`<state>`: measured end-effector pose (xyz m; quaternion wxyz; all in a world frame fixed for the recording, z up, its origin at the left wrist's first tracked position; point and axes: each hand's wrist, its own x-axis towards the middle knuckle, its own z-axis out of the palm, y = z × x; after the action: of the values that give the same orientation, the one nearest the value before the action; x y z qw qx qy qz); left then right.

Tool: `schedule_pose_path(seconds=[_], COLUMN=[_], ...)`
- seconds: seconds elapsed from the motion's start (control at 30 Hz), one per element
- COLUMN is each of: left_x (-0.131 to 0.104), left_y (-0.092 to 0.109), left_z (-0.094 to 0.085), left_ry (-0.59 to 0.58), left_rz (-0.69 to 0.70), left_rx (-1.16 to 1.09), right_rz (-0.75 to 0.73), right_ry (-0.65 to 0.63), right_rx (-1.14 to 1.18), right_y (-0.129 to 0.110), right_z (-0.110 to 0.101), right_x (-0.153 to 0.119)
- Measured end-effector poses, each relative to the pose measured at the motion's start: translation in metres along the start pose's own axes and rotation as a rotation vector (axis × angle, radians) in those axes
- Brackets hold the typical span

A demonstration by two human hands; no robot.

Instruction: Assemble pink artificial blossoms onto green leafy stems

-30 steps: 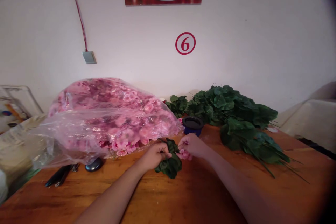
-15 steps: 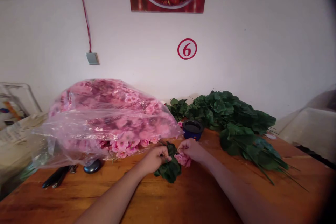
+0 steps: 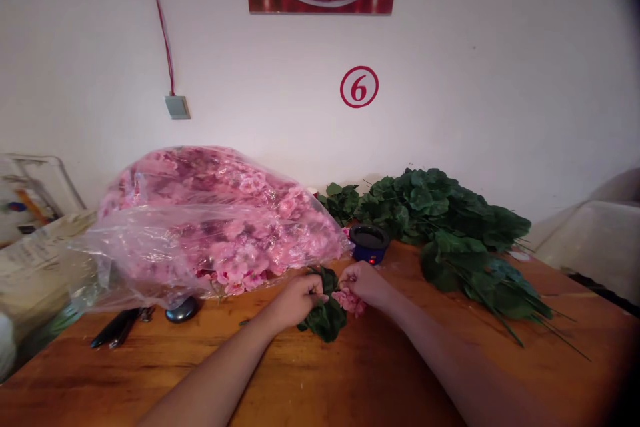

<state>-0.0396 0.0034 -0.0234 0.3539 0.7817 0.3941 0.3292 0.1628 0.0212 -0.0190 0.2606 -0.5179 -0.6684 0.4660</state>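
Over the middle of the wooden table (image 3: 280,380), my left hand (image 3: 299,298) is closed on a sprig of green artificial leaves (image 3: 327,320). Leaves spread above and below its fingers. Close on its right, my right hand (image 3: 367,285) pinches a pink artificial flower (image 3: 350,301), whose petals hang below the fingers. The flower and the leaves are side by side; whether they touch I cannot tell. The stems between my fingers are too small to make out. Just behind my right hand stands a small blue pot (image 3: 370,245) with a dark top and a red light.
A clear plastic bag (image 3: 215,213) full of pink flowers lies at the back left. A pile of green leaf sprigs (image 3: 440,207) fills the back right, stems pointing forward. A black folded tool (image 3: 116,328) and a dark rounded object (image 3: 182,309) lie at the front left.
The camera view has shifted slightly. Both hands keep their grips and stay almost in place, the leaves and flower still close together.
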Motion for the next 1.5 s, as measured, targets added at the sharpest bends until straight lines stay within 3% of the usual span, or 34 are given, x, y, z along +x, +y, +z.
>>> schedule_pose_path(seconds=[0.27,0.43,0.53,0.6,0.73,0.83,1.03,1.17,1.33,1.5], left_x=[-0.001,0.001,0.003,0.003,0.001,0.001,0.007,0.004,-0.001,0.002], left_y=[0.004,0.001,0.003,0.007,0.017,0.015,-0.008,-0.005,0.013,0.029], left_z=[-0.001,-0.001,-0.003,-0.008,-0.026,-0.038,-0.045,-0.049,-0.051,-0.047], left_ry=[0.019,0.018,0.094,0.21,0.539,0.679,0.568,0.572,0.634,0.709], left_rz=[-0.047,-0.085,-0.104,-0.089,0.057,0.102,-0.182,-0.178,0.012,0.108], left_rx=[-0.064,-0.148,-0.198,-0.185,0.083,0.292,0.493,0.519,0.381,-0.218], right_rz=[-0.075,-0.106,-0.119,-0.156,-0.256,-0.294,-0.434,-0.458,-0.446,-0.457], right_ry=[-0.021,-0.136,-0.207,-0.203,-0.03,0.079,0.271,0.359,0.471,0.51], right_rx=[-0.028,-0.048,-0.052,-0.108,-0.243,-0.251,-0.349,-0.436,-0.457,-0.346], right_y=[0.001,-0.008,-0.013,-0.016,-0.019,-0.02,-0.033,-0.041,-0.043,-0.045], right_z=[-0.003,-0.016,-0.024,-0.027,-0.027,-0.023,-0.022,-0.025,-0.028,-0.023], right_x=[0.0,-0.003,-0.008,-0.011,-0.013,-0.013,-0.022,-0.026,-0.027,-0.029])
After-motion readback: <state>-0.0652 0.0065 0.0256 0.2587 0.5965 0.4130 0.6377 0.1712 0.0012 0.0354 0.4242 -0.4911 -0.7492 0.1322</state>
